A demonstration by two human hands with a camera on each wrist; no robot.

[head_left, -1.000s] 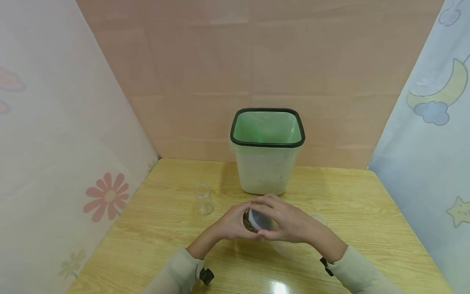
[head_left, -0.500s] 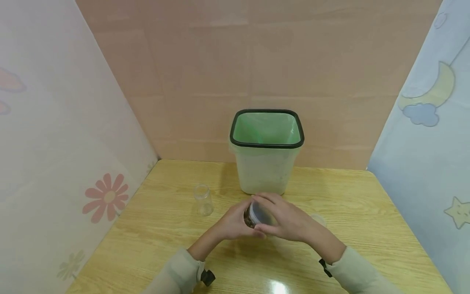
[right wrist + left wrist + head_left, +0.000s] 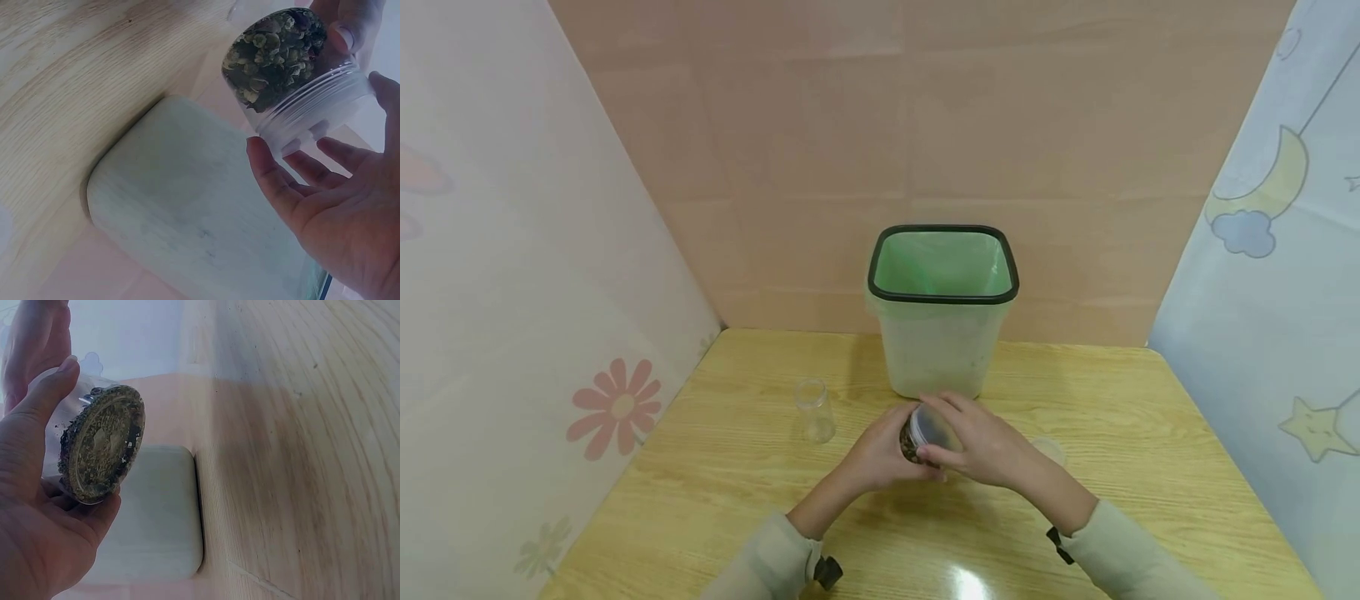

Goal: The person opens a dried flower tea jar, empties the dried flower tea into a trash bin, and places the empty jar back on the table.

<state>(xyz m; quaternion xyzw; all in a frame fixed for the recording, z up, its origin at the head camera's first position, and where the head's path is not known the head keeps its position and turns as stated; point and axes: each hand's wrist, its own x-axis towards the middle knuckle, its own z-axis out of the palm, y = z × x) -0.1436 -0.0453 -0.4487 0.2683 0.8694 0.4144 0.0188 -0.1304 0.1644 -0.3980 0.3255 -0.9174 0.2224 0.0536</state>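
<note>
A clear jar (image 3: 908, 444) filled with dried tea or flower buds is held tilted above the table, in front of the bin. My left hand (image 3: 880, 452) grips its body from the left. Curled around the translucent screw lid (image 3: 322, 106), my right hand (image 3: 988, 442) has its thumb on the near side and fingers over the far side. The lid sits on the jar. In the left wrist view the jar's base (image 3: 103, 447) faces the camera, with dark green and brown bits showing through. Fingers hide part of the lid in the head view.
Behind the hands stands a pale bin (image 3: 936, 350) with a black rim and green inside. An upright clear glass container (image 3: 816, 410) is left of the hands. A round translucent disc (image 3: 1050, 451) lies on the wooden table (image 3: 1120, 417), partly behind the right forearm.
My right thumb and fingers have shifted around the lid, the thumb moving up and left. The left hand keeps its grip on the jar, which stays in nearly the same place.
</note>
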